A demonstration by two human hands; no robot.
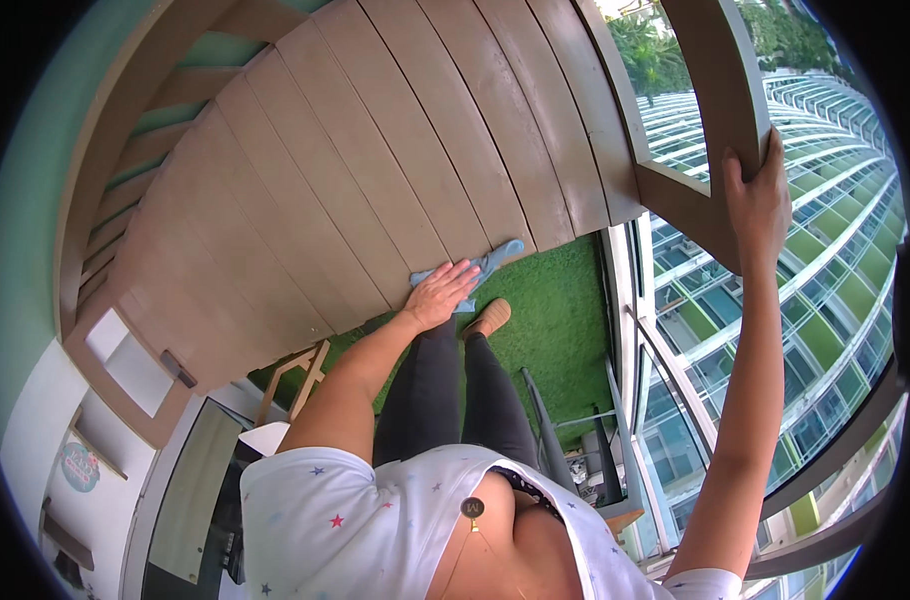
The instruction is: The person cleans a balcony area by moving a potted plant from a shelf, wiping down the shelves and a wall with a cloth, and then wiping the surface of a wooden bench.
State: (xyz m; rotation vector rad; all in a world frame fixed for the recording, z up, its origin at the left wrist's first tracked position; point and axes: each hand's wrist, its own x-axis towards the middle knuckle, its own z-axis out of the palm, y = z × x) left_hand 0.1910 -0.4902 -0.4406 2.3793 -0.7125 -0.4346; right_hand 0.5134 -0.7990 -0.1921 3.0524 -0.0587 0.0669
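A long brown slatted bench [305,150] spreads before me, its boards running away from my legs. My left hand [442,292] rests on a crumpled blue cloth [495,257] at the near edge of the seat. Its fingers press the cloth against the boards, and part of the cloth hangs over the edge. My right hand [758,205] is wrapped round the brown armrest [730,110] at the bench's right end, thumb on the inner side. The palm's contact with the armrest is hidden.
Green artificial turf [550,300] lies below the bench, with my sandalled foot [490,318] on it. Grey metal legs [545,420] stand to the right of my legs. A glass window wall [665,390] runs along the right. The bench's slatted backrest [140,150] curves along the left.
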